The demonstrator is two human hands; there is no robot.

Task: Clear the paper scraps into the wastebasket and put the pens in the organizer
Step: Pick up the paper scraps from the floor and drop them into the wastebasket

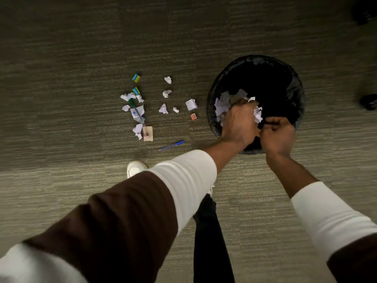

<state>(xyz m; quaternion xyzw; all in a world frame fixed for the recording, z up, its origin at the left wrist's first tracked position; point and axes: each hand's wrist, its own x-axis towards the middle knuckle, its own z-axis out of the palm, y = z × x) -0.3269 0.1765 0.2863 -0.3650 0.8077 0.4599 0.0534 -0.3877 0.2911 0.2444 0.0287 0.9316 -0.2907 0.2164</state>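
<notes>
A black wastebasket (pixel 293 92) lined with a black bag stands on the carpet at the right. My left hand (pixel 239 123) is over its near rim, closed on a bunch of white paper scraps (pixel 221 104). My right hand (pixel 278 133) is right beside it with fingers curled; what it grips is hidden. Several crumpled paper scraps (pixel 167 92) lie on the carpet to the left. A blue pen (pixel 171 145) lies in front of them. A green pen (pixel 132 102) and another pen (pixel 138 114) lie among the leftmost scraps.
Two small blue-yellow boxes (pixel 136 78), a small orange box (pixel 193 116) and a tan block (pixel 147 133) lie among the scraps. My white shoe (pixel 134 168) and dark trouser leg (pixel 210 237) are below. Dark objects (pixel 368 102) sit at the right edge.
</notes>
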